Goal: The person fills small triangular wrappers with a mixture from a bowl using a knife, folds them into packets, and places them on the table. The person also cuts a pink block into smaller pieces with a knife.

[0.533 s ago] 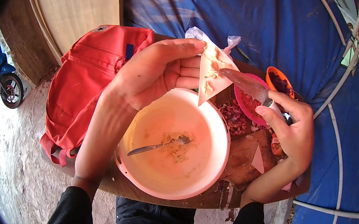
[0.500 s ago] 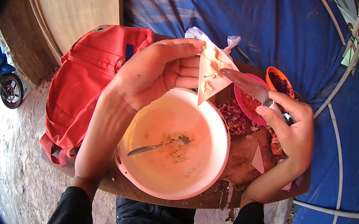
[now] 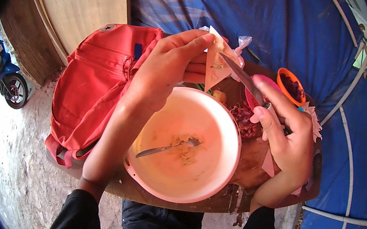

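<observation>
My left hand (image 3: 164,64) pinches a pale, flat triangular piece (image 3: 215,75) by its upper edge, above the far rim of a white bowl (image 3: 235,144). Creamy paste is smeared over the piece. In my right hand (image 3: 293,137) is a knife (image 3: 242,77), gripped by its handle, its tip at the face of the triangle. I cannot tell if the blade touches it. A metal spoon (image 3: 161,149) rests inside the bowl beside remnants of paste. Another pale triangle (image 3: 269,165) lies on the brown board (image 3: 248,168), partly hidden by my right hand.
Left of the bowl lies a red backpack (image 3: 93,80). Chopped purplish pieces (image 3: 247,126), a pink bowl (image 3: 249,97) and an orange bowl (image 3: 302,99) crowd the right side. A clear plastic bag (image 3: 243,43) is behind. Blue tarp (image 3: 295,27) hangs beyond the table.
The knife has turned more steeply, its tip shifting up and left over the triangle. My left hand has rotated, showing more of its back. Some paste on the triangle looks spread thinner.
</observation>
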Motion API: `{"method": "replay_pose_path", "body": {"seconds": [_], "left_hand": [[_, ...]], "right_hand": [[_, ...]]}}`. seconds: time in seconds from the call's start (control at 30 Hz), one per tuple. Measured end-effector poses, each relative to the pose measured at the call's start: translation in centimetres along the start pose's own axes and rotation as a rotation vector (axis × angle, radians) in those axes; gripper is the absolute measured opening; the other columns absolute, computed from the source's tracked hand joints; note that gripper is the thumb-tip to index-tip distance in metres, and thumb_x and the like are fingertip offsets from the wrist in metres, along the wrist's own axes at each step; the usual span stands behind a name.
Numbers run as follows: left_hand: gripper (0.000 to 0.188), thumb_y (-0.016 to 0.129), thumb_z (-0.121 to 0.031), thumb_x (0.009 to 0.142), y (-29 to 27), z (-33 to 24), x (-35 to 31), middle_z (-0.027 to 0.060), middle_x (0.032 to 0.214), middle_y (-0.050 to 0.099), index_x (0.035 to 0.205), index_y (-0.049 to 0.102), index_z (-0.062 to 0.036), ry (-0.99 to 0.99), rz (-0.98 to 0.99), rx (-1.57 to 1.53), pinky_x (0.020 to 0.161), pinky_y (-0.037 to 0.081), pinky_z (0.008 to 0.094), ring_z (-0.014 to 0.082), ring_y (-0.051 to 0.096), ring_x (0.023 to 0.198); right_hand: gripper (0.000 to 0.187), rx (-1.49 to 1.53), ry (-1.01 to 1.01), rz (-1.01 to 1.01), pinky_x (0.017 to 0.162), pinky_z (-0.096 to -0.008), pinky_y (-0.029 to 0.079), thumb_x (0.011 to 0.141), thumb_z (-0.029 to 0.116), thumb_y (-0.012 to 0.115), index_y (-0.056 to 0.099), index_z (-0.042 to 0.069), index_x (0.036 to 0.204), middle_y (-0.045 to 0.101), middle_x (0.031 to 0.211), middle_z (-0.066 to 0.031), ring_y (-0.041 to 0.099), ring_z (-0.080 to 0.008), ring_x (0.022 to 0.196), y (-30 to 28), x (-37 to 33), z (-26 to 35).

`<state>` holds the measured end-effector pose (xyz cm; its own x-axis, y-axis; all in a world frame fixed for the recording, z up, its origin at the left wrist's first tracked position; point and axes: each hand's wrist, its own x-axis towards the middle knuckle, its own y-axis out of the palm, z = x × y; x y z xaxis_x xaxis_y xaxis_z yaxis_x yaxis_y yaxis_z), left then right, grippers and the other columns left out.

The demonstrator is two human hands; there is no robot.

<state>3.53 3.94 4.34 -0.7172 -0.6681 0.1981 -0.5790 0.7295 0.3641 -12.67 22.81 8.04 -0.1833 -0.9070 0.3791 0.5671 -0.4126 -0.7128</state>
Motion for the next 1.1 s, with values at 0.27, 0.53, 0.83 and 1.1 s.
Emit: {"method": "replay_pose_path", "body": {"seconds": [0.27,0.53,0.83,1.1], "left_hand": [[0.033,0.051,-0.033,0.109,0.6,0.6,0.1,0.0094,0.107,0.075,0.122,0.066,-0.0056,0.015,0.006,0.012,0.085,0.059,0.0305,0.0169,0.074,0.094],[0.029,0.05,-0.029,0.11,0.6,1.3,0.3,0.0107,0.109,0.074,0.118,0.062,-0.0042,0.009,-0.002,-0.039,0.086,0.06,0.0317,0.0181,0.074,0.097],[0.027,0.045,-0.022,0.111,-0.8,2.0,1.0,0.0145,0.116,0.071,0.122,0.058,-0.0015,-0.025,0.025,-0.296,0.092,0.061,0.0336,0.0228,0.073,0.105],[0.033,0.04,-0.015,0.111,-2.7,2.7,1.5,0.0277,0.126,0.063,0.13,0.048,0.0109,-0.193,0.231,-0.881,0.106,0.056,0.0407,0.0342,0.066,0.119]], "right_hand": [[0.035,-0.094,-0.036,-0.098,0.069,-0.0375,0.054,0.095,0.005,0.067,0.069,0.003,0.13,0.073,0.095,-0.0239,0.074,-0.0309,0.078,2.0,-0.5,0.7],[0.037,-0.308,-0.061,-0.131,0.059,-0.045,0.049,0.092,0.008,0.07,0.071,0.01,0.129,0.062,0.073,-0.0165,0.065,-0.0331,0.063,3.0,-1.1,1.1],[0.04,-0.431,-0.046,-0.141,0.059,-0.0394,0.047,0.09,0.002,0.071,0.071,0.009,0.129,0.065,0.077,-0.0174,0.061,-0.0306,0.061,3.8,-1.0,1.8],[0.043,-0.426,-0.053,-0.161,0.057,-0.0392,0.045,0.089,0.002,0.071,0.07,0.012,0.131,0.061,0.073,-0.0158,0.056,-0.0289,0.058,4.0,-0.9,1.6]]}}
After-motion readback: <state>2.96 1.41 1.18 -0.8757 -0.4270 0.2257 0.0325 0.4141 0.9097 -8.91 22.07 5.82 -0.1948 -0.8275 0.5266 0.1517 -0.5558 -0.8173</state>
